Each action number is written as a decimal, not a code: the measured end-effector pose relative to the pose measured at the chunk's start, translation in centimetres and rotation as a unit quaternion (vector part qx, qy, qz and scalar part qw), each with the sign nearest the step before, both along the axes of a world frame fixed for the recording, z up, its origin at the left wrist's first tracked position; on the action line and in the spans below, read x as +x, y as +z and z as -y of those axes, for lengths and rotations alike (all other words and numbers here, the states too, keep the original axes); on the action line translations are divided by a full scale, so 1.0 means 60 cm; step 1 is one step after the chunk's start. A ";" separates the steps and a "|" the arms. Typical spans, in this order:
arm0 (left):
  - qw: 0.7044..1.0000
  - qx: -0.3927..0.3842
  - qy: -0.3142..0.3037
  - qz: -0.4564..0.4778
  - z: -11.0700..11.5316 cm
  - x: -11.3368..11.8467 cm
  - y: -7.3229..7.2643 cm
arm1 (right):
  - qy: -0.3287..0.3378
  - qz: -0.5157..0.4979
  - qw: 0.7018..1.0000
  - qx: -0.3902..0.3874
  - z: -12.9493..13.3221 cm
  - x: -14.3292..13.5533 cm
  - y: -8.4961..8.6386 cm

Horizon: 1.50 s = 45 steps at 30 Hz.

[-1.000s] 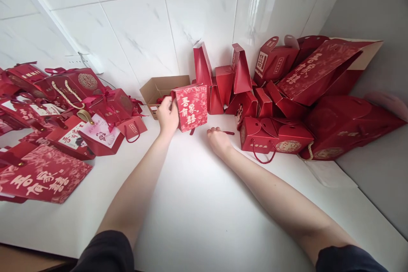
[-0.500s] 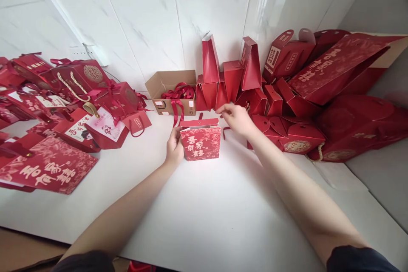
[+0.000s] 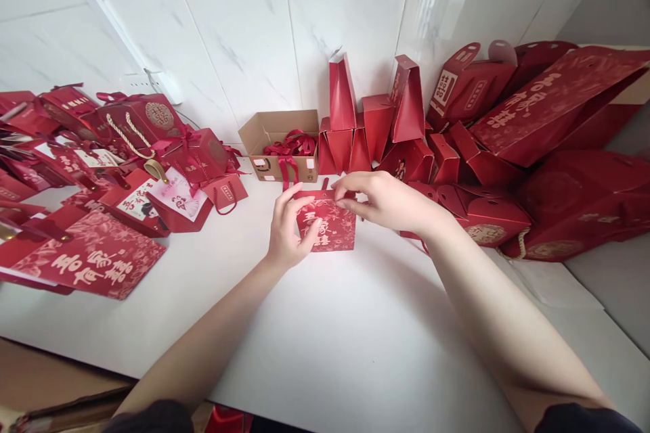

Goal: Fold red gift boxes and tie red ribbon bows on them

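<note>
A small red gift box (image 3: 338, 233) with a floral print and pale lettering stands on the white table, its top flap folded over to the front. My left hand (image 3: 289, 230) grips its left side and top, thumb across the printed face and fingers at the flap. At the flap's right end, my right hand (image 3: 378, 199) pinches the top edge between thumb and forefinger. Both hands cover parts of the box. Just behind it lies a thin dark red strip (image 3: 326, 184), partly hidden.
An open cardboard box (image 3: 292, 172) with red ribbon (image 3: 289, 145) stands by the tiled wall. Several red boxes (image 3: 342, 91) are stacked behind my right hand. Large red boxes (image 3: 563, 203) fill the right side. Finished-looking gift bags (image 3: 104, 257) crowd the left.
My left hand has moved up from the box's side to its top. My right hand has come left and down onto the flap, which now lies folded over the front.
</note>
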<state>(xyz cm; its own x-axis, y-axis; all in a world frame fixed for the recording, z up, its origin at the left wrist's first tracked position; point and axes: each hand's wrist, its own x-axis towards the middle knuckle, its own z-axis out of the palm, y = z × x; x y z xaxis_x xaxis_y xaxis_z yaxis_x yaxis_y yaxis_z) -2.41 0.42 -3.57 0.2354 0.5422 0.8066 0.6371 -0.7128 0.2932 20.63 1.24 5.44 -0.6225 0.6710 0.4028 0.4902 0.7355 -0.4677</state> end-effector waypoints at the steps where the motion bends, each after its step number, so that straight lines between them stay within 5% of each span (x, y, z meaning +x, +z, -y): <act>1: 1.000 -0.009 0.001 -0.001 0.004 0.002 0.007 | -0.012 -0.003 1.000 -0.005 0.001 -0.001 0.000; 8: 1.000 0.018 -0.004 -0.018 0.033 0.010 0.017 | -0.015 0.031 0.999 0.002 0.022 -0.001 0.014; 21: 0.931 0.327 0.019 -0.161 0.041 0.013 -0.011 | -0.037 0.098 0.992 0.063 0.047 -0.007 0.025; 27: 0.930 0.306 -0.060 -0.196 0.055 0.020 0.000 | -0.037 0.101 0.993 0.054 0.045 0.002 0.028; 36: 0.953 0.217 -0.086 -0.193 0.045 -0.012 -0.007 | -0.053 0.126 0.990 0.042 0.050 0.005 0.036; 45: 0.932 0.294 -0.038 -0.211 0.031 -0.022 0.020 | -0.052 0.140 0.987 0.050 0.053 -0.003 0.037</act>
<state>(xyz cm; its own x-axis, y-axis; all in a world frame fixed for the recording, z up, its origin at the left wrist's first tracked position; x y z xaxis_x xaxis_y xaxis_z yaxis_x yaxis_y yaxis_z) -3.75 -1.45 -2.35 0.6179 0.0055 0.7862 0.5493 -0.7185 -0.4267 20.46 -1.93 7.68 -0.6496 0.7021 0.2918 0.6649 0.7107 -0.2297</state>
